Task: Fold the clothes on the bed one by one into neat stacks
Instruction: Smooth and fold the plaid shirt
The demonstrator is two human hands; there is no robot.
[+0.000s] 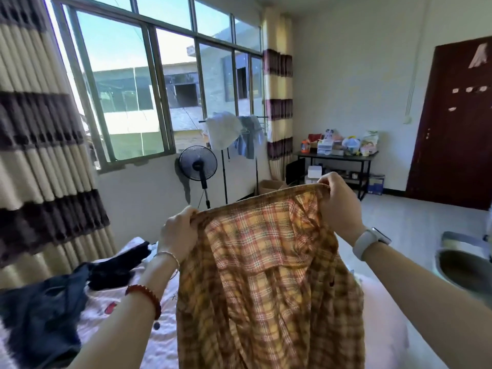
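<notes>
Both hands, left and right, pinching shirt top edge; long axis hanging straight down over bed

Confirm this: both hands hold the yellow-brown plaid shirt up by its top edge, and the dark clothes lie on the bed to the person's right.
One detail is wrong. The head view shows the left hand and right hand holding up the yellow-brown plaid shirt by its top edge, but the dark clothes lie on the bed to the person's left, not right.
</notes>
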